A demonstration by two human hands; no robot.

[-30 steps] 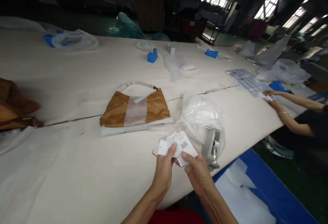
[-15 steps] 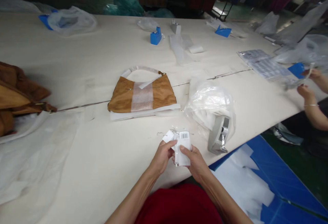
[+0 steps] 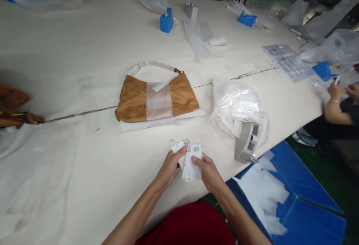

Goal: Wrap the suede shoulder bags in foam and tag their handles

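Note:
A stack of white hang tags [image 3: 193, 164] with a barcode on the top one is held between my two hands, over the near edge of the table. My left hand [image 3: 169, 164] pinches a tag at the left side of the stack, its thumb on top. The right side of the stack is gripped by my right hand [image 3: 208, 168], thumb across the face. Beyond my hands lies a tan shoulder bag [image 3: 131, 99], with a pale wrap round its middle and its strap covered, on white sheets. A clear plastic bag [image 3: 234, 101] with white contents sits to the right.
A grey tape dispenser [image 3: 244, 144] stands near the table's [image 3: 92, 170] right-hand edge. Blue tape dispensers [image 3: 166, 22] are farther back. More brown bags [image 3: 14, 104] lie at the left by plastic sheeting [image 3: 36, 177]. A co-worker's hands [image 3: 336, 91] work at the far right.
The stack of tags is more fanned out, and my left hand has drawn a tag slightly left. The view has tilted down. The co-worker's hands have shifted.

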